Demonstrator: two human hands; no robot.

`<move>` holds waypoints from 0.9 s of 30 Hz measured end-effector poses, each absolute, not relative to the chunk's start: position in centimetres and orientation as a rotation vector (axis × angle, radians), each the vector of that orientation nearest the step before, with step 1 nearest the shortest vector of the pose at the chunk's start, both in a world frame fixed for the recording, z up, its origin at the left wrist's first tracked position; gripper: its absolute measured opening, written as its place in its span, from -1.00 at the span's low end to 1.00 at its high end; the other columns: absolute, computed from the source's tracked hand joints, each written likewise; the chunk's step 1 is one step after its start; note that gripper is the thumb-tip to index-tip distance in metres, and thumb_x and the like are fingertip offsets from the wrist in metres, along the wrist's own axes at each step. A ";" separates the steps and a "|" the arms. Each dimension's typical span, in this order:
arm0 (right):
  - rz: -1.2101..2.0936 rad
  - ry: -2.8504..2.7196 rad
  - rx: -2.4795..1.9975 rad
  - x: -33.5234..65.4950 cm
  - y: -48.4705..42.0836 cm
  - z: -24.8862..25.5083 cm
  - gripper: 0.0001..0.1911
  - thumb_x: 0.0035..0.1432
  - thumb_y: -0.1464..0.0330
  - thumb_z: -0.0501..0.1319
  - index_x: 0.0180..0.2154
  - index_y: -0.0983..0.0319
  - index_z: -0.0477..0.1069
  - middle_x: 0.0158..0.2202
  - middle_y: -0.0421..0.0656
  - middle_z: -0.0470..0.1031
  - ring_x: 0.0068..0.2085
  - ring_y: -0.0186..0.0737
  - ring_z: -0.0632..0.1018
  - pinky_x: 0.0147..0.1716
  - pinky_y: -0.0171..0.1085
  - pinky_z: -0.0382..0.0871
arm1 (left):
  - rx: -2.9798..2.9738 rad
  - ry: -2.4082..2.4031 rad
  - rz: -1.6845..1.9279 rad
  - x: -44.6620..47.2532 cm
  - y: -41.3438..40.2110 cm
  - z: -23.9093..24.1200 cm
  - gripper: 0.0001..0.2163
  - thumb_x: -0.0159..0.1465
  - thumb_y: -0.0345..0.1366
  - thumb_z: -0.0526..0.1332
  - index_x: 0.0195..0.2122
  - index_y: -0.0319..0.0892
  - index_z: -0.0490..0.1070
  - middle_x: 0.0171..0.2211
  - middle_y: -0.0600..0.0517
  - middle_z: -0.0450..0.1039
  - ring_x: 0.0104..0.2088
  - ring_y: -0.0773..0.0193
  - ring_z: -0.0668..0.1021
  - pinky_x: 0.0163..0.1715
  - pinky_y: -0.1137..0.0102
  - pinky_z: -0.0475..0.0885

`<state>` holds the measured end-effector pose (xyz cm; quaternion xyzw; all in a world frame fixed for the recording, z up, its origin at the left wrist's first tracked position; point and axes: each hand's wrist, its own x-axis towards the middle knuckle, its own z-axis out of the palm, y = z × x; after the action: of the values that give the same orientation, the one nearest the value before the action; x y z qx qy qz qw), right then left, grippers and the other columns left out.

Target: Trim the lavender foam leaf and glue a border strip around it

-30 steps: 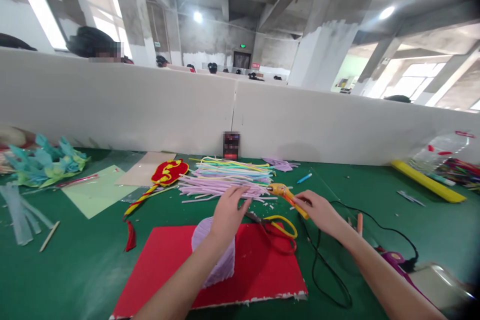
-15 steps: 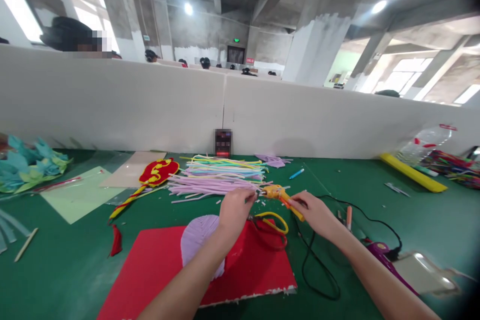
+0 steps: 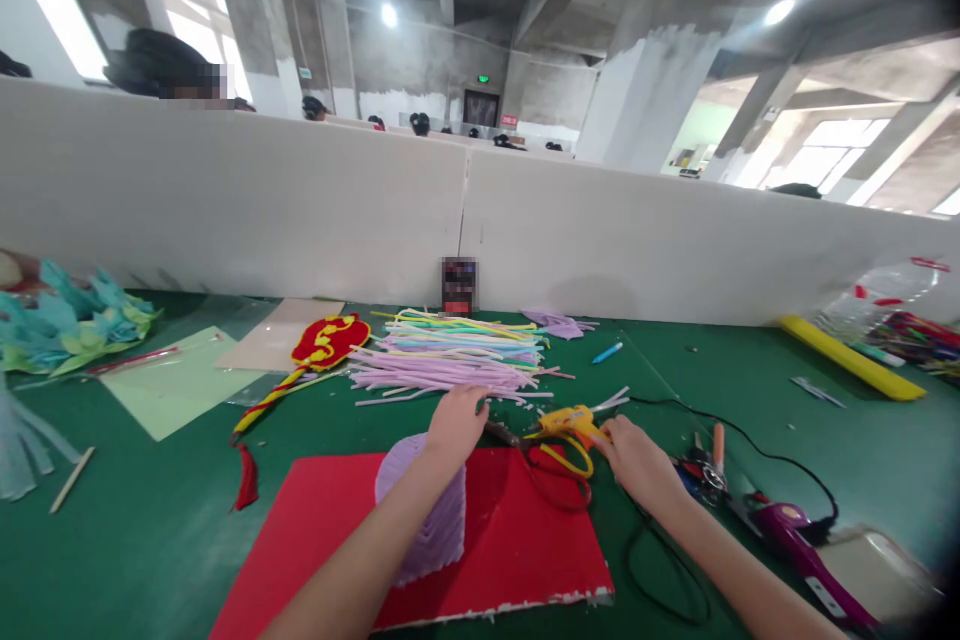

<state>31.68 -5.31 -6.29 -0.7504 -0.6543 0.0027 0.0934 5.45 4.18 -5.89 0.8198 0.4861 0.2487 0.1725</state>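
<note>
My left hand [image 3: 456, 419] reaches to the near edge of a pile of pastel paper straws [image 3: 450, 360], its fingers curled on the lilac ones; what it grips is hidden. My right hand [image 3: 637, 458] is closed on the handle of a yellow glue gun [image 3: 568, 419], whose nozzle points left, just above the table. Under my left forearm a lilac fan-shaped piece [image 3: 424, 510] lies on a red sheet [image 3: 517, 540]. Yellow-handled scissors [image 3: 559, 455] rest at the red sheet's far edge.
A black cord [image 3: 667, 580] loops right of the red sheet. A purple tool [image 3: 795, 535] and pens lie at the right. A red and yellow ornament [image 3: 322, 345], pale green sheet [image 3: 169, 390] and teal paper flowers [image 3: 71, 320] sit left. A white partition [image 3: 300, 200] backs the table.
My right hand has drawn the glue gun nearer and lower, turning its nozzle left. My left hand stayed at the straw pile's edge with its fingers curling down. The view shifted slightly.
</note>
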 end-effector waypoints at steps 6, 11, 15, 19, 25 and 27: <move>-0.072 -2.003 -2.237 30.9 -4.4 -5.4 -0.78 0.16 0.30 0.10 -0.41 0.25 0.45 -0.31 -0.02 0.45 -0.28 -0.07 0.52 -0.36 -0.25 0.30 | 2.285 1.508 0.727 1.0 6.1 -4.9 -0.71 0.21 -0.47 0.07 -0.08 -0.19 0.43 -0.08 -0.02 0.47 -0.05 0.26 0.46 0.04 0.40 0.25; -0.135 -2.057 -2.048 28.1 -0.3 -3.6 -0.71 0.20 0.28 0.07 -0.15 0.29 0.43 -0.15 0.01 0.44 -0.10 -0.05 0.45 -0.08 -0.17 0.28 | 2.231 1.686 0.629 -0.8 7.3 -4.6 -0.77 0.24 -0.45 0.03 -0.16 -0.20 0.43 -0.14 -0.05 0.49 -0.12 0.26 0.49 -0.08 0.41 0.32; -0.116 -2.125 -1.893 24.0 5.2 -3.3 -0.70 0.26 0.34 0.00 -0.06 0.26 0.39 -0.01 -0.03 0.39 0.01 -0.14 0.39 0.01 -0.22 0.25 | 2.202 1.767 0.438 -0.8 7.4 -4.7 -0.78 0.24 -0.43 0.01 -0.29 -0.23 0.46 -0.25 -0.09 0.51 -0.22 0.20 0.53 -0.21 0.37 0.37; -0.113 -2.151 -1.822 19.4 11.7 -3.8 -0.72 0.27 0.36 0.03 -0.01 0.26 0.32 0.03 -0.04 0.36 0.04 -0.15 0.38 0.01 -0.11 0.27 | 2.244 1.749 0.286 -0.5 7.2 -5.0 -0.74 0.23 -0.46 0.00 -0.23 -0.23 0.48 -0.17 -0.14 0.47 -0.16 0.17 0.52 -0.20 0.36 0.36; -0.069 -2.180 -1.867 13.9 18.5 -5.9 -0.69 0.22 0.28 0.13 -0.02 0.25 0.31 -0.03 -0.07 0.37 -0.12 -0.18 0.47 -0.16 -0.09 0.41 | 2.335 1.660 0.162 -0.2 7.2 -5.3 -0.71 0.24 -0.45 0.00 -0.11 -0.21 0.45 -0.15 -0.13 0.44 -0.13 0.18 0.49 -0.10 0.35 0.33; -0.066 -2.184 -1.903 13.0 19.5 -6.8 -0.68 0.22 0.28 0.13 -0.02 0.25 0.31 -0.03 -0.07 0.37 -0.11 -0.18 0.47 -0.16 -0.09 0.41 | 2.341 1.655 0.137 -0.1 7.1 -5.2 -0.71 0.24 -0.44 -0.01 -0.11 -0.22 0.44 -0.14 -0.13 0.43 -0.13 0.17 0.49 -0.11 0.34 0.35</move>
<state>12.96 19.48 -6.77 -0.6519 -0.7481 -0.0226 0.1218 -0.15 7.14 -5.22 0.8081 0.5714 0.0474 0.1352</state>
